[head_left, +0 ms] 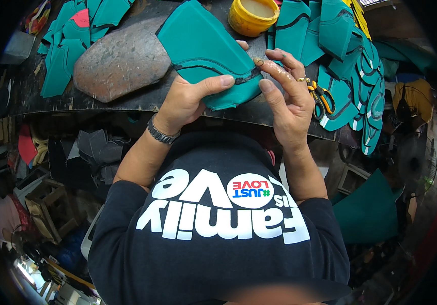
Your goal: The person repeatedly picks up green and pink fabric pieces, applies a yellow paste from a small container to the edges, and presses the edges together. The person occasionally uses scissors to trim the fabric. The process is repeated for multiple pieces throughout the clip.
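My left hand (187, 99) grips a teal piece of sheet material (211, 40), its thumb on top of a black-edged curved seam and its other fingers mostly hidden beneath. The piece is tilted up off the table. At its right edge is my right hand (290, 96), with fingers apart and a glossy, sticky-looking smear on the index finger. That fingertip is at the black seam; whether it touches cannot be told. Just right of this hand, scissors (322, 99) with orange and black handles lie partly hidden behind it.
A worn stone slab (122, 61) sits on the dark table (142, 104), left of the held piece. Beyond my right hand stands a yellow pot (251, 18) with pale contents. Teal pieces lie in piles at left (66, 56) and right (340, 35). A wooden stool (51, 211) stands lower left.
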`<control>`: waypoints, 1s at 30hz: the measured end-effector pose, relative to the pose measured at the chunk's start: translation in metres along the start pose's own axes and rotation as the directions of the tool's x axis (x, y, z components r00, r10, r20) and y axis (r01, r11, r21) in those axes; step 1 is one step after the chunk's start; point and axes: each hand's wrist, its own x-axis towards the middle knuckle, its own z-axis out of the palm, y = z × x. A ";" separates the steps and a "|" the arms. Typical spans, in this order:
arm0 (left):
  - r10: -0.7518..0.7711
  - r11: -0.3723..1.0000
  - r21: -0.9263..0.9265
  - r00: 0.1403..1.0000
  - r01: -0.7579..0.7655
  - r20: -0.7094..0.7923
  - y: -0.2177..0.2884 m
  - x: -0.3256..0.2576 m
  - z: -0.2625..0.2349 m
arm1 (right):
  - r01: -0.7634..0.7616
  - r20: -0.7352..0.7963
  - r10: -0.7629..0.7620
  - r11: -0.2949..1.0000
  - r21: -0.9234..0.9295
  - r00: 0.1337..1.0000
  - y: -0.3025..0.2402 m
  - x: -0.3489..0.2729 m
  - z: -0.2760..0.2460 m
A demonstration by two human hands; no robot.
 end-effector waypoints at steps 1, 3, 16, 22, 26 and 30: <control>-0.001 1.000 -0.005 1.000 0.001 -0.011 -0.001 0.000 0.000 | 0.033 -0.003 -0.033 0.998 -0.049 0.999 -0.002 0.000 0.000; 0.022 0.998 -0.057 0.999 -0.024 -0.030 -0.003 -0.001 0.001 | 0.181 0.029 -0.184 0.908 -0.378 0.983 -0.004 0.002 -0.001; -0.094 0.966 -0.251 0.989 0.063 -0.114 -0.002 0.004 0.006 | 0.403 0.052 -0.409 0.910 0.095 0.911 -0.012 0.015 -0.010; -0.123 0.944 -0.312 0.992 0.105 -0.039 -0.001 0.008 -0.015 | -0.299 0.251 0.216 0.881 0.366 0.944 0.006 0.010 0.007; -0.049 0.995 -0.077 0.994 0.057 0.099 -0.009 -0.004 -0.026 | -0.265 0.109 0.247 0.787 0.556 0.963 0.011 0.000 0.025; -0.178 0.969 0.165 0.983 0.181 -0.037 -0.022 -0.014 -0.022 | -0.289 0.087 0.313 0.691 0.663 0.946 0.013 0.002 0.026</control>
